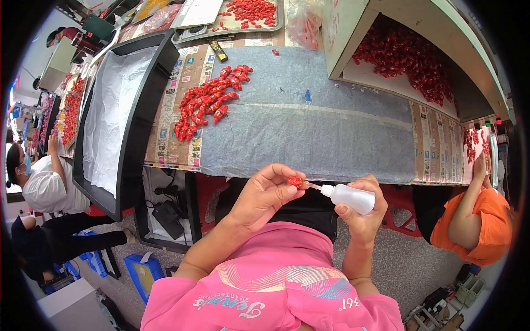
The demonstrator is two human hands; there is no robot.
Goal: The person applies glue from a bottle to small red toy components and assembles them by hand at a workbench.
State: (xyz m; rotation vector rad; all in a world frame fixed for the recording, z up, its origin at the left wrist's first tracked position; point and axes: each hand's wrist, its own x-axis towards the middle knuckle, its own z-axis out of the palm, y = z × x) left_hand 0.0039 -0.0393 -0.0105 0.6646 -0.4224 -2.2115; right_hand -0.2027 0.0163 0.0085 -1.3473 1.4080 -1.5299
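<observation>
**Nozzle at the red piece: hold steady, dose small**

I note the left hand [264, 196] closed in a pinch on a small red piece [294, 180], held in the air just short of the near edge of the desk [309, 138], over the lap. The right hand [361, 212] is wrapped around a white squeeze bottle [353, 197], its thin nozzle aimed left and reaching the red piece.

In my judgement the step goes well if the pinch keeps the piece still, the fingertips stay clear of the nozzle tip, and the squeeze is light and brief. Bracing the wrists against each other would steady both.

Not verifiable: the shape of the red piece, mostly covered by thumb and fingers; whether anything leaves the nozzle; the bottle's fill level. The heap of red pieces [207, 102] on the desk is too small to read singly.
</observation>
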